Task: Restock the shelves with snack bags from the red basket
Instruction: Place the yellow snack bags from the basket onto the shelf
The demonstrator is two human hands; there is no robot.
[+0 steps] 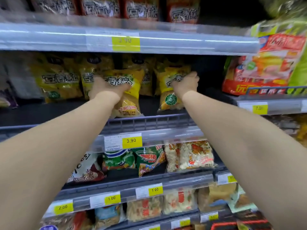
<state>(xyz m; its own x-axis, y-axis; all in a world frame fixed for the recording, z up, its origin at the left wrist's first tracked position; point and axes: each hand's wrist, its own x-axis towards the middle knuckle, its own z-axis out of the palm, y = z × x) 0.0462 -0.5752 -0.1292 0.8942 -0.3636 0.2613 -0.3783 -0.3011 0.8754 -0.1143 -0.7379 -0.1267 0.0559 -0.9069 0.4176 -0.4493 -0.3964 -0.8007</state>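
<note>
Snack bag [129,100] stands at the shelf [149,122] front edge, gripped by the left hand [106,87]. The right hand [186,83] grips a second bag [169,100] beside it. Placement seems underway; the red basket [222,225] contents are mostly hidden.

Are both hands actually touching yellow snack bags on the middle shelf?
Touching, both. Head view: the left hand grips the front yellow bag across its middle; the right hand grips the rightmost yellow bag near its top, no gap.

Single head view, facing forward, close to shelves [129,42]
</note>
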